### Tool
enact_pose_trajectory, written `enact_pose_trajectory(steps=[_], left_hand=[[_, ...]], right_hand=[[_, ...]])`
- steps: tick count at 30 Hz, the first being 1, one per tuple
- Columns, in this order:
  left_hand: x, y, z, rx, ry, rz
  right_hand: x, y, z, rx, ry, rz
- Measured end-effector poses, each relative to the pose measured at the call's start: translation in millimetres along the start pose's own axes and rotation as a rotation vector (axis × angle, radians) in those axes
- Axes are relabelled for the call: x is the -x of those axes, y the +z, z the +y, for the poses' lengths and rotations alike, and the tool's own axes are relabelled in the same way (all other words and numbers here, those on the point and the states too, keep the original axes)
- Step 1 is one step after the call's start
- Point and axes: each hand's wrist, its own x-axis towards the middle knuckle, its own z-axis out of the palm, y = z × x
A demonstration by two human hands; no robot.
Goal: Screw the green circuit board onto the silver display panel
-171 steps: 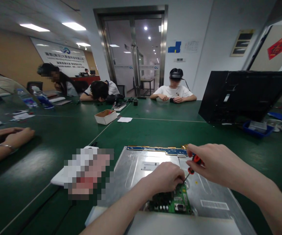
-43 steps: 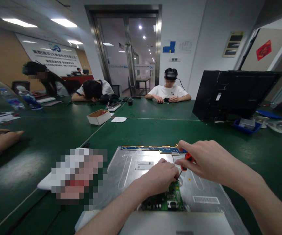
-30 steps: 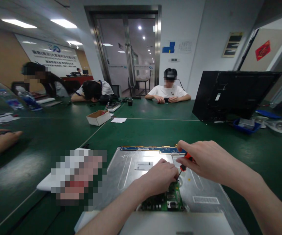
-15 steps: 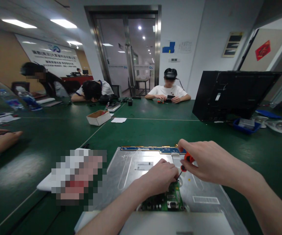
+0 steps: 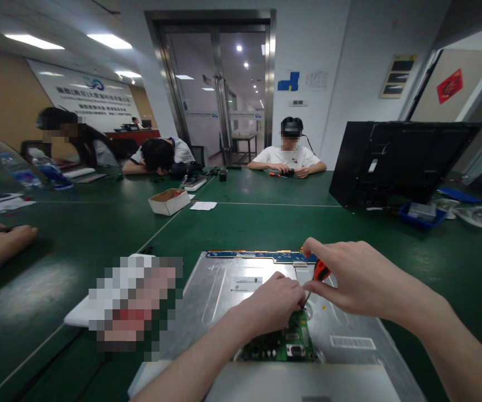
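A silver metal panel (image 5: 349, 329) lies on the green table, with a blue circuit strip (image 5: 249, 255) along its far edge. On it sits a green circuit board (image 5: 299, 338). My right hand (image 5: 339, 273) is closed round the red and black handle of a screwdriver (image 5: 321, 271), whose thin shaft slants down to the board's far right corner. My left hand (image 5: 276, 298) rests over the board's far part, its fingers curled beside the screwdriver tip. What these fingers hold, if anything, is hidden.
Left of the panel lies a white, partly pixelated item (image 5: 79, 312). Farther off are an open box (image 5: 168, 202), a black monitor (image 5: 400, 162) and a blue tray (image 5: 423, 215). Another person's hands (image 5: 8, 245) rest at the left; people sit across the table (image 5: 249, 223).
The fingers of my right hand have shifted slightly on the screwdriver handle, which looks turned. My left hand stays in place. The person across has lowered a dark object.
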Motion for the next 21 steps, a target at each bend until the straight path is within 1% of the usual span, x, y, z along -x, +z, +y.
enact_pose_trajectory(steps=[5,11,17,21], left_hand=[[-0.2,-0.4,0.4,0.013,-0.012,-0.015],[-1.2,4.0,-1.7,-0.002,-0.013,0.02],[-0.5,0.4,-0.6,-0.005,0.002,-0.002],[-0.7,2.0,-0.9,-0.004,-0.006,0.01]], right_hand=[[-4.1,1.5,0.6,0.127,0.051,-0.023],[0.9,-1.6,-0.9,-0.022,-0.011,0.001],[-3.1,-0.1,-1.6,0.102,0.042,-0.022],[-0.4,0.4,-0.3,0.006,-0.007,0.007]])
